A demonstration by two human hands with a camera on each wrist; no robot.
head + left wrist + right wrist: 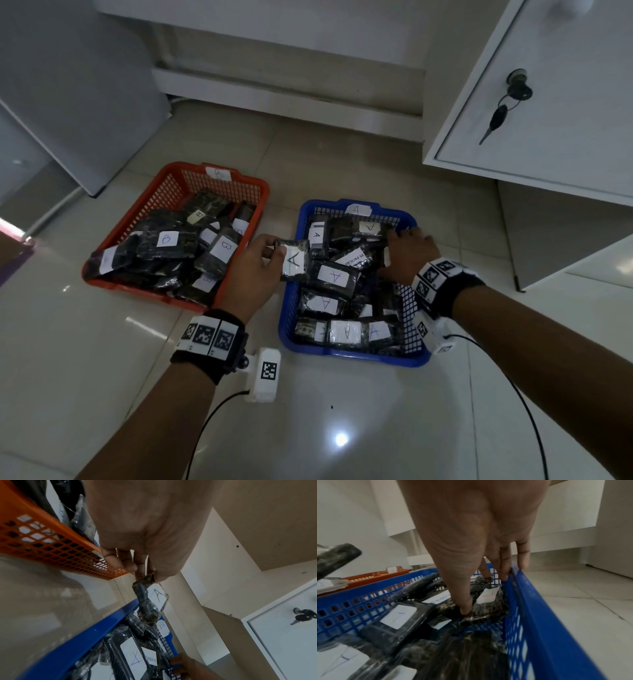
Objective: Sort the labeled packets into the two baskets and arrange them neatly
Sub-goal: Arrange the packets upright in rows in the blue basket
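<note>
Two mesh plastic baskets sit apart on the tiled floor: orange basket [113, 284] with B-labelled packets, blue basket [286, 308] with A-labelled ones. Left hand [255, 270] pinches a black film-wrapped packet labelled A [294, 261] over the blue basket's left rim. Right hand [409, 255], fingers [503, 563] spread, presses packets at its right wall.

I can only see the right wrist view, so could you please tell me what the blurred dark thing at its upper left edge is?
Observer: It is a packet labelled A, pinched by the left hand over the near-left rim of the blue basket.
Operator: Thank you. Is that basket marked at all?
Observer: Yes, a white tag on its far rim reads A.
Operator: And what does the orange basket hold?
Observer: The orange basket holds dark packets; the labels I can read say B.
</note>
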